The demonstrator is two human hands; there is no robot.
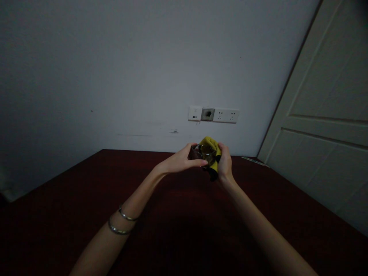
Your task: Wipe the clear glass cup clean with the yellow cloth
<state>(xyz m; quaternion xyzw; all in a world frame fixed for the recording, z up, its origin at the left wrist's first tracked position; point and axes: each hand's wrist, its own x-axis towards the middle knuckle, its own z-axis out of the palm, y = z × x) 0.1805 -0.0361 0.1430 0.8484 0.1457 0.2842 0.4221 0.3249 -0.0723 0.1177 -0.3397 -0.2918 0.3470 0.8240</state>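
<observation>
My left hand (184,158) is closed around a small clear glass vessel (198,152), its thumb lying along the near side. The glass seems tilted; whether it is a cup or a bowl I cannot tell in this dim light. A yellow cloth (209,142) with dark edging is bunched against the glass on its right, and part of it shows through the glass. My right hand (225,163) grips this cloth from the right, most of its fingers hidden behind it. Both hands are raised above the dark red tabletop.
The dark red table (138,176) reaches back to a pale wall (138,76). A row of wall sockets (225,115) sits just above and behind my hands. On the right stands a panelled white door (322,115). Two metal bangles (119,228) circle my left forearm.
</observation>
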